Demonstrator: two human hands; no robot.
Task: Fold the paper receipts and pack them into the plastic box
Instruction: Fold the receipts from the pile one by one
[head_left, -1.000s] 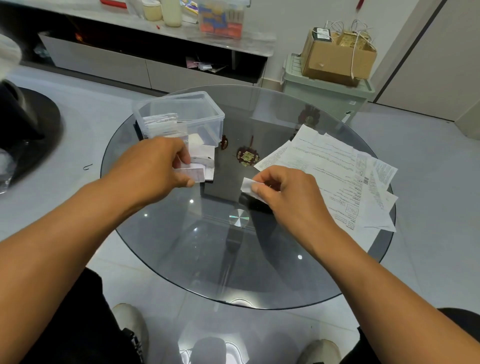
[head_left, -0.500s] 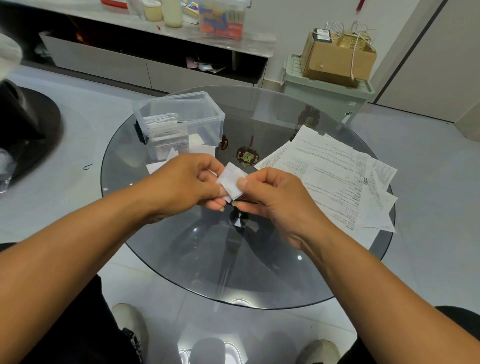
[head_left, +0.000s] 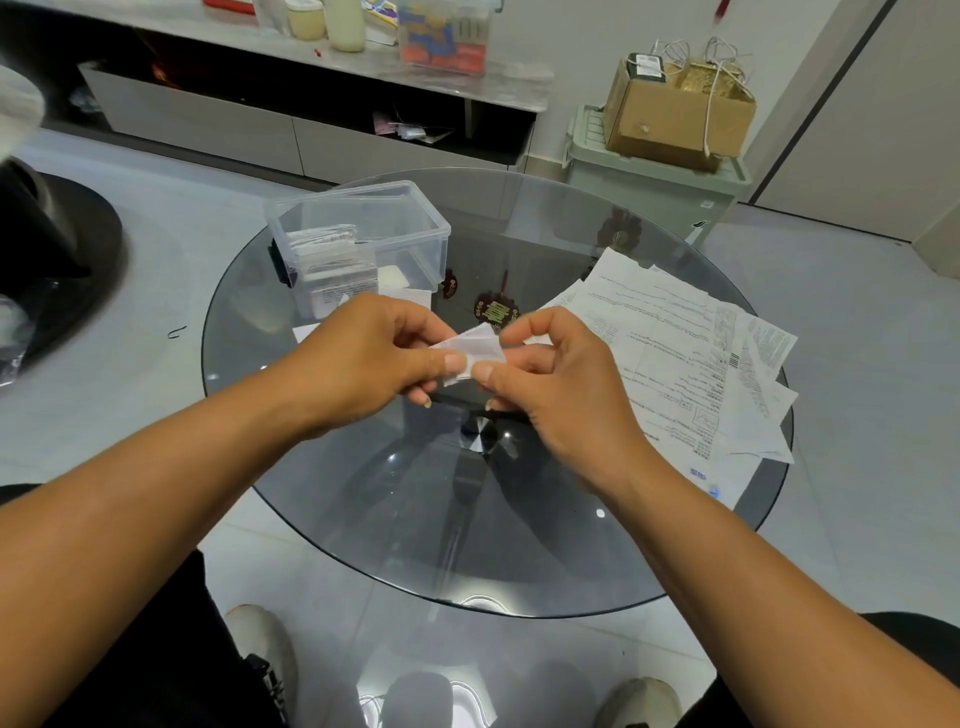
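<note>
A small white folded receipt (head_left: 475, 349) is held above the middle of the round glass table (head_left: 363, 499). My left hand (head_left: 363, 358) pinches its left side with thumb and fingers. My right hand (head_left: 550, 379) pinches its right side. The clear plastic box (head_left: 415, 228) stands open at the table's far left, behind my left hand, with several folded receipts (head_left: 332, 260) stacked inside. A spread of unfolded paper receipts (head_left: 675, 343) lies on the table's right side.
Small folded papers (head_left: 306, 331) lie on the glass by the box. Dark red ornaments (head_left: 496, 312) show through the glass. Behind the table stand a green bin (head_left: 649, 171) with a cardboard box (head_left: 675, 111) on it, and a low cabinet (head_left: 291, 130).
My left hand left the papers by the box and came to the middle, joining my right hand on the small receipt. Both hands now pinch it, raised slightly higher.
</note>
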